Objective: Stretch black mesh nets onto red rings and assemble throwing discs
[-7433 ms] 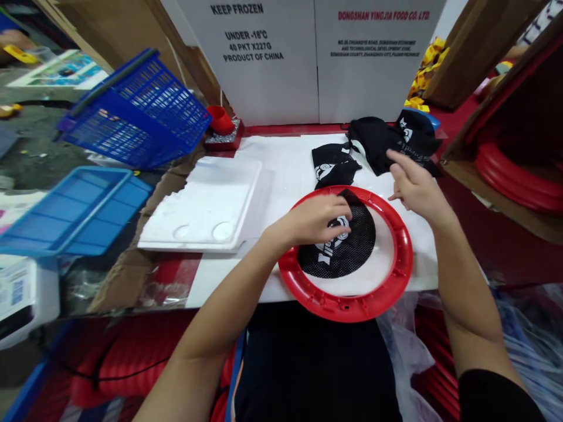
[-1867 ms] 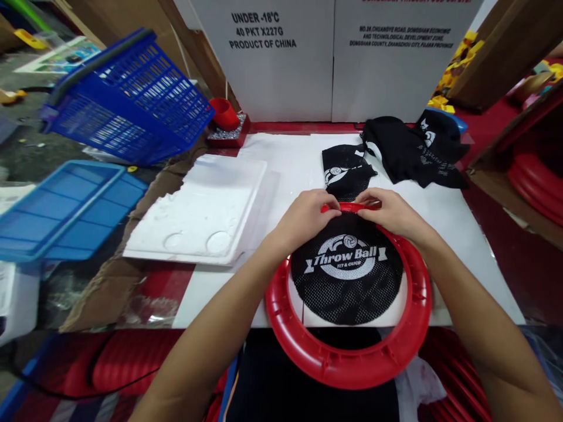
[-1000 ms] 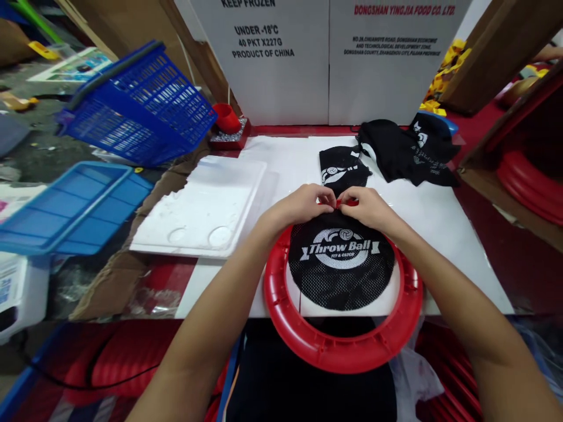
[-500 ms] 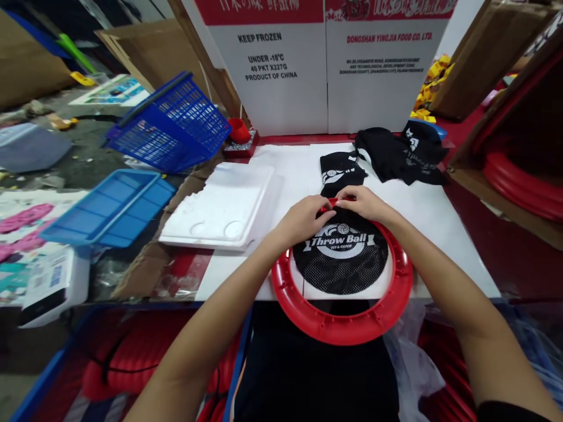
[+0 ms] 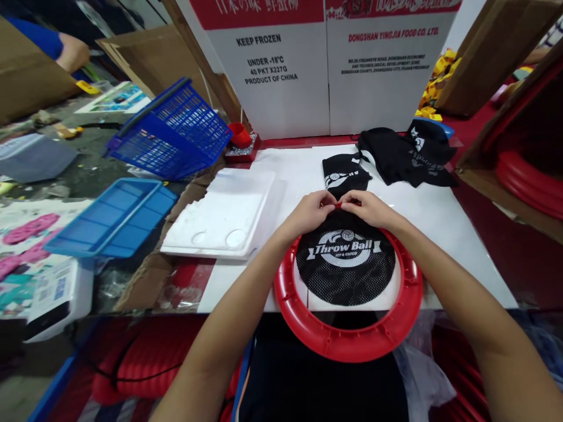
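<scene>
A red plastic ring [image 5: 347, 346] lies at the table's front edge, its near side jutting out over my lap. Inside it is a round black mesh net [image 5: 347, 281] printed "Throw Ball", with a gap between net and ring at the sides and front. At the far side of the ring, my left hand [image 5: 311, 212] and my right hand [image 5: 370, 210] meet almost fingertip to fingertip. Both are closed in a pinch where the net's edge meets the red rim; the exact grip is partly hidden by the fingers. More black printed mesh pieces [image 5: 396, 155] lie beyond my hands.
White foam lid [image 5: 220, 211] on the left of the white tabletop [image 5: 290, 167]. Further left are a blue basket [image 5: 171, 132] and a blue tray [image 5: 112, 217]. A large white carton [image 5: 290, 105] stands behind. Red rings [image 5: 528, 179] sit in a box at right. A co-worker's arm [image 5: 73, 53] shows upper left.
My hands have drawn closer together at the far rim, and the left fingers have curled in more. A co-worker's arm has come into view at the upper left. The camera view has shifted slightly.
</scene>
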The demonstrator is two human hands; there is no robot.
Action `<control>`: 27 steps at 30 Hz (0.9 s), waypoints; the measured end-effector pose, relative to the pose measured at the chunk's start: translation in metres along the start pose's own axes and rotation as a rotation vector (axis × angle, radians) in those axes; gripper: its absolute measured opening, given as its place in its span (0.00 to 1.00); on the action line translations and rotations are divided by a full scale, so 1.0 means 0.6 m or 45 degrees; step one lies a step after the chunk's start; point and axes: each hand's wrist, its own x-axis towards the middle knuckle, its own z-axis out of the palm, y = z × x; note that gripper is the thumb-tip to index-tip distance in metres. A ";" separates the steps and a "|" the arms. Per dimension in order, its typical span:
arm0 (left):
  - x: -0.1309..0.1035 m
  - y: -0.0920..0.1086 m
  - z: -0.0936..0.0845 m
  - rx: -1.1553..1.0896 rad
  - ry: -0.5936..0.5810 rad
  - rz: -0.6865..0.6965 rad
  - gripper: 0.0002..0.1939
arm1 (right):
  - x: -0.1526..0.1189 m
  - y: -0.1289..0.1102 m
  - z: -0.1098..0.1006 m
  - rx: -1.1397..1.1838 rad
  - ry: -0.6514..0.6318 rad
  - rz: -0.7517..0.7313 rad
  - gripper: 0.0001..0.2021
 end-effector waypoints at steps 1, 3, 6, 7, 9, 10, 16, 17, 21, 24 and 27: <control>0.001 -0.001 0.000 -0.006 0.012 0.012 0.08 | 0.000 -0.001 0.000 -0.004 0.001 0.011 0.11; 0.001 -0.002 0.000 -0.004 0.009 0.042 0.09 | -0.001 -0.002 0.001 -0.004 0.001 0.029 0.11; -0.001 -0.003 -0.004 0.055 -0.070 0.115 0.08 | -0.003 -0.004 0.003 -0.028 0.016 0.023 0.09; -0.001 -0.004 -0.005 0.088 -0.094 0.142 0.09 | -0.003 -0.005 0.004 -0.046 0.022 0.006 0.08; -0.004 -0.003 -0.009 0.167 -0.112 0.197 0.10 | -0.004 -0.007 0.005 -0.078 0.024 -0.033 0.06; -0.005 -0.003 -0.010 0.205 -0.115 0.221 0.11 | -0.004 -0.008 0.005 -0.085 0.022 -0.047 0.06; -0.017 0.010 -0.011 0.329 -0.113 0.212 0.12 | -0.005 -0.010 0.003 -0.025 0.016 -0.046 0.05; -0.018 0.013 -0.009 0.330 -0.102 0.197 0.12 | -0.006 -0.010 0.002 -0.012 0.014 -0.041 0.05; -0.019 0.016 -0.001 0.268 -0.035 0.154 0.09 | -0.005 -0.011 0.002 -0.011 0.018 -0.037 0.05; -0.019 0.010 0.000 0.142 -0.022 0.173 0.05 | -0.006 -0.014 0.002 -0.017 0.013 -0.039 0.05; -0.021 0.002 -0.003 0.052 -0.034 0.170 0.06 | -0.007 -0.016 0.001 -0.030 0.017 -0.037 0.05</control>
